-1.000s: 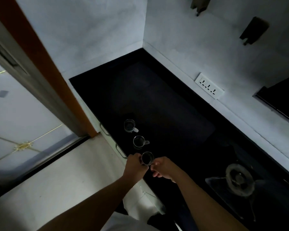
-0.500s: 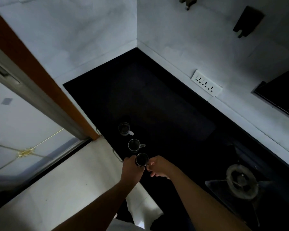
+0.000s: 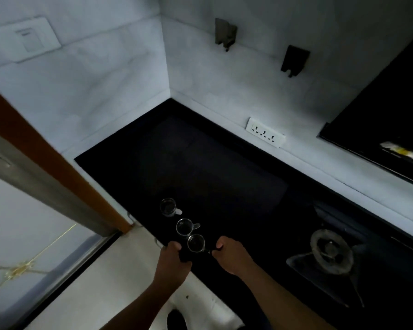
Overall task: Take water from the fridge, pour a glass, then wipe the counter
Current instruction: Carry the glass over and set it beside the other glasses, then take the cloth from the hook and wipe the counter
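Note:
Three small glass cups with handles stand in a row on the black counter [image 3: 200,163], near its front-left edge. The nearest glass cup [image 3: 196,243] sits between my hands. My right hand [image 3: 233,257] pinches at its handle with the fingertips. My left hand [image 3: 174,258] is curled at the counter's edge, just left of that cup with a small dark gap between them. The middle cup [image 3: 184,226] and the far cup [image 3: 168,207] stand untouched. No water bottle or fridge is in view. The scene is dim.
A gas stove burner [image 3: 329,251] lies on the counter to the right. A white socket strip [image 3: 265,135] is on the back wall, with two dark wall hooks [image 3: 295,60] above. A dark cabinet [image 3: 386,115] hangs at the right. An orange door frame [image 3: 57,167] stands left.
My head has tilted up, showing more wall. My left hand has come slightly off the nearest cup toward the counter's edge. My right hand stays at the handle.

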A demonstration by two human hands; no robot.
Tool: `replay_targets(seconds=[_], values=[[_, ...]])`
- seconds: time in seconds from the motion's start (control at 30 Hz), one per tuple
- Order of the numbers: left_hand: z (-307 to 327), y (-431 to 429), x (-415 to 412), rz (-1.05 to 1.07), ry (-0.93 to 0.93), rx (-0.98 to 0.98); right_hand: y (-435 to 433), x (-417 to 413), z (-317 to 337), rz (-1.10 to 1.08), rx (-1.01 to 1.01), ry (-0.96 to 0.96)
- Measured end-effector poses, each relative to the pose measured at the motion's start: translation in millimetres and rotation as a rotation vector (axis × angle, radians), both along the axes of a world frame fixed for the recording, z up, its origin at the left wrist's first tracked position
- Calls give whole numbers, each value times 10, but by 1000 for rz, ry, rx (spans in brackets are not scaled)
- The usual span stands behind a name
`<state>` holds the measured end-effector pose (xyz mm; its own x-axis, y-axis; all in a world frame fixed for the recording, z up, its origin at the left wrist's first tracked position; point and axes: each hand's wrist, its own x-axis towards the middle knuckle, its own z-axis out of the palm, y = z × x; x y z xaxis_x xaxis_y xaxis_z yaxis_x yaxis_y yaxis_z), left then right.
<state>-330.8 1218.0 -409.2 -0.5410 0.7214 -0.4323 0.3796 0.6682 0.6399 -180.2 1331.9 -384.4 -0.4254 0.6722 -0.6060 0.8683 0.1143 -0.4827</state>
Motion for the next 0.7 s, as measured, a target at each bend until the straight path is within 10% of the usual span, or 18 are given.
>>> replay_targets(seconds=[0.33, 0.7], values=[[891, 188, 159, -628, 496, 44, -468, 316, 692, 166, 506, -275], [1304, 110, 1574, -1002, 625, 33, -1000, 1688, 1063, -50, 591, -366]])
